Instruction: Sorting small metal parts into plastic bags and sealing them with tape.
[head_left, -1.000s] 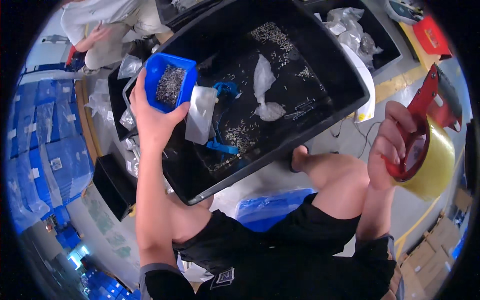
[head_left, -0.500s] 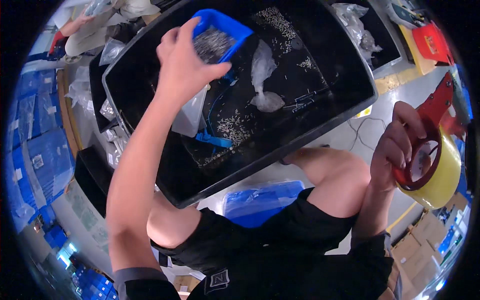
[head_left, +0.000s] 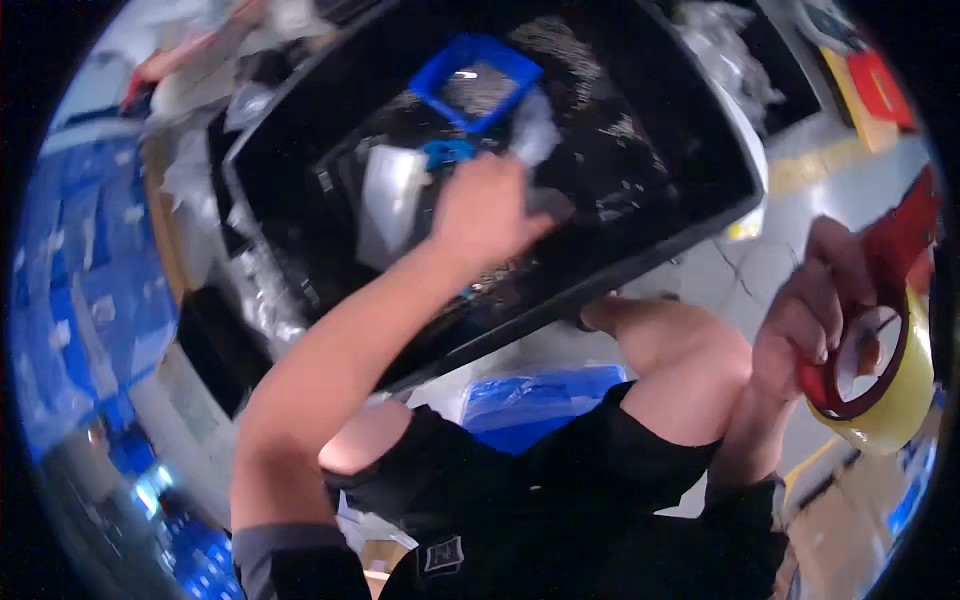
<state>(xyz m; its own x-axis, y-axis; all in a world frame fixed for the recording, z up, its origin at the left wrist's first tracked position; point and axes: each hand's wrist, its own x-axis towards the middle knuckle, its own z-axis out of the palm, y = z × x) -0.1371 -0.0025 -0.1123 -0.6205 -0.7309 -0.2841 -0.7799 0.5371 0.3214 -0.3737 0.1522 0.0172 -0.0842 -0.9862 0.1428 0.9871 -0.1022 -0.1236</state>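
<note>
My left hand [head_left: 485, 212] is over the black tray [head_left: 660, 215]; motion smears it and its fingers are mostly hidden. Just beyond it sits a blue bin [head_left: 430, 85] with small metal pieces [head_left: 480, 92] inside, apart from the hand. A bright blue plastic piece [head_left: 447, 152] shows beside the fingers, next to a white translucent container [head_left: 392, 190]. A clear plastic bag [head_left: 537, 128] lies right of the bin, partly covered. Out to the right, my right hand [head_left: 800, 320] is closed round a red tape dispenser [head_left: 905, 235] loaded with a wide yellowish tape roll [head_left: 890, 415].
Loose small metal pieces [head_left: 560, 50] are scattered on the tray's far side. Crumpled plastic bags [head_left: 725, 50] and a red box [head_left: 880, 90] stand at the far right. Blue wrapped stacks [head_left: 90, 270] line the left. Another person's arm [head_left: 185, 55] shows at the far left.
My left hand has let go of the blue bin and moved nearer and to the right. The bin now rests in the tray. My right hand still holds the tape dispenser.
</note>
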